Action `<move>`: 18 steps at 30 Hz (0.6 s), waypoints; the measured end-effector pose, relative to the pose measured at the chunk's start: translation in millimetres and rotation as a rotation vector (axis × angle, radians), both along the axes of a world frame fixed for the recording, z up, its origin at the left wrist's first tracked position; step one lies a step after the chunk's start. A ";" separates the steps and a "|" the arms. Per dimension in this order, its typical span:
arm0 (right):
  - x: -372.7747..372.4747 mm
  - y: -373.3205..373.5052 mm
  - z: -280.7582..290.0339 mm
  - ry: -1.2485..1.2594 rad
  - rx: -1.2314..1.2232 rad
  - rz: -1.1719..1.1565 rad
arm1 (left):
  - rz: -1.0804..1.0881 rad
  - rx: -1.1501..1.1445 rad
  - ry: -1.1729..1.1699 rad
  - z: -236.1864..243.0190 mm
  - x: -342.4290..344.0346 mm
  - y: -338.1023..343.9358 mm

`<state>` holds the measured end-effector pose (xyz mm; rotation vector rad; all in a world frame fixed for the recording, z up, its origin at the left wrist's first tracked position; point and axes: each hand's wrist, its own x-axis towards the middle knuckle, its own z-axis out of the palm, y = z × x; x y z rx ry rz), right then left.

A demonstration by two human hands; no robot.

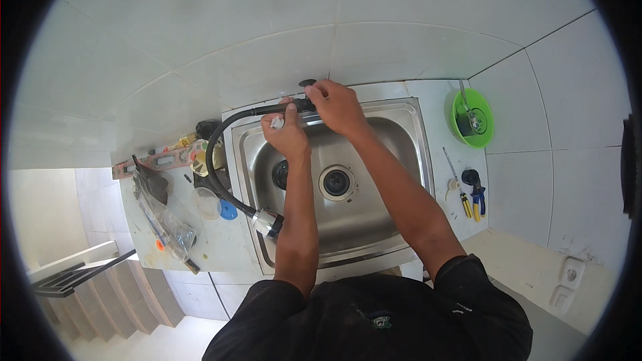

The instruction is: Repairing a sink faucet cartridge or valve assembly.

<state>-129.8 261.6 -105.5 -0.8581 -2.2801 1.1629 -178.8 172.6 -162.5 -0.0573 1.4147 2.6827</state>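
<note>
A black tap [304, 103] with a flexible black neck meets the tiled wall behind the stainless steel sink [348, 227]. Its neck curves left and forward to a silver and black spray head [267, 222] over the sink's left rim. My left hand [287, 135] is closed around the tap where the neck begins, and a small white piece [277, 122] shows in its fingers; I cannot make out what it is. Beside it, my right hand [339, 108] pinches the tap body near the wall, just below a round black wall flange [307, 83]. The fingers partly hide the joint.
A green bowl [488, 117] with a metal strainer stands at the right. Nearer lie a screwdriver [452, 164] and blue-yellow pliers [478, 200]. On the left counter are a red spirit level [160, 160], a plastic bag [167, 220] and a blue lid [228, 210]. Stairs show at the lower left.
</note>
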 end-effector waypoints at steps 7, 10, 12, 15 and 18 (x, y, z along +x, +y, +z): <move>-15.3 -13.9 -7.3 -0.177 -0.106 -0.234 | 0.134 -0.611 0.380 18.1 7.8 -5.0; -24.4 -11.5 -21.6 -0.133 -0.069 -0.269 | 0.099 -0.551 0.410 23.7 6.5 1.6; -22.4 -4.7 -36.1 -0.087 -0.176 -0.249 | 0.091 -0.719 0.525 31.7 8.6 3.9; -7.5 24.5 -89.9 0.231 -0.621 -0.129 | 0.007 -0.880 0.720 41.6 13.5 23.2; -5.9 20.2 -107.5 0.376 -0.524 0.149 | 0.049 -0.923 1.116 44.1 9.2 24.0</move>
